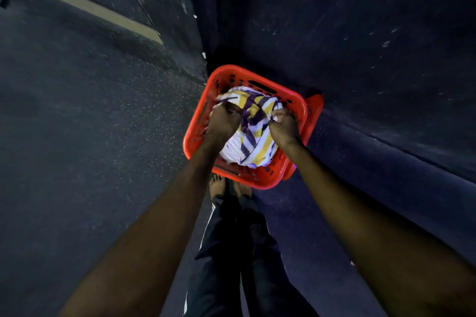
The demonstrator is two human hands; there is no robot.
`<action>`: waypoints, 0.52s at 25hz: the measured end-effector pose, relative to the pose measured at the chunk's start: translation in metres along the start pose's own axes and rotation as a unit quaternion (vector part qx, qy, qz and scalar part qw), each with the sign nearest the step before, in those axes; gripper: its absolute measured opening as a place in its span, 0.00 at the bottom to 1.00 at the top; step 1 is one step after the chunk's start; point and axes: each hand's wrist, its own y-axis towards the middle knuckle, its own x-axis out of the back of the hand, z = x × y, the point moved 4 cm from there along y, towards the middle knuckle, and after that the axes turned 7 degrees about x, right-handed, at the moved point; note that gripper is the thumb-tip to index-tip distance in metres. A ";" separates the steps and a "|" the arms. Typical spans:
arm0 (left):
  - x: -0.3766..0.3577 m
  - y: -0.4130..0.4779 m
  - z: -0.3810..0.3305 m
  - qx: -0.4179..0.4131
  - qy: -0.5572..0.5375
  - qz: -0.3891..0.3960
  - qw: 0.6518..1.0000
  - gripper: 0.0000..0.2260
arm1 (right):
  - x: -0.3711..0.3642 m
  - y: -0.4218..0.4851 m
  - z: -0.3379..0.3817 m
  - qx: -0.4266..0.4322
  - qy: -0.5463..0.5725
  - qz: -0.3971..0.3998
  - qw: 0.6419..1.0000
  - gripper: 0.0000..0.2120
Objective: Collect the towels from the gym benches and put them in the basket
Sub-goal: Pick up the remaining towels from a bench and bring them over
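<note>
A red plastic basket [298, 108] with perforated walls stands on the dark floor right in front of my feet. A bundled towel [251, 136], white with yellow and purple stripes, fills its inside. My left hand [222, 117] grips the towel's left upper edge with curled fingers. On the towel's right side my right hand [283, 125] pinches a fold of the cloth. Both arms reach straight down over the basket.
Dark speckled rubber flooring [90, 123] spreads to the left, crossed by a pale stripe [85, 5]. A dark wall or padded surface [360, 33] rises behind and to the right of the basket. My bare feet [217, 185] stand just below the basket.
</note>
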 end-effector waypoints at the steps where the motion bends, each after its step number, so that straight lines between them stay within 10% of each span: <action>1: 0.011 -0.004 -0.006 -0.008 -0.023 0.000 1.000 0.13 | 0.000 -0.002 0.018 0.000 0.029 0.007 1.000 0.10; 13: 0.173 -0.135 -0.045 -0.044 -0.179 -0.074 0.980 0.13 | 0.034 -0.093 0.218 0.108 0.087 0.146 0.979 0.09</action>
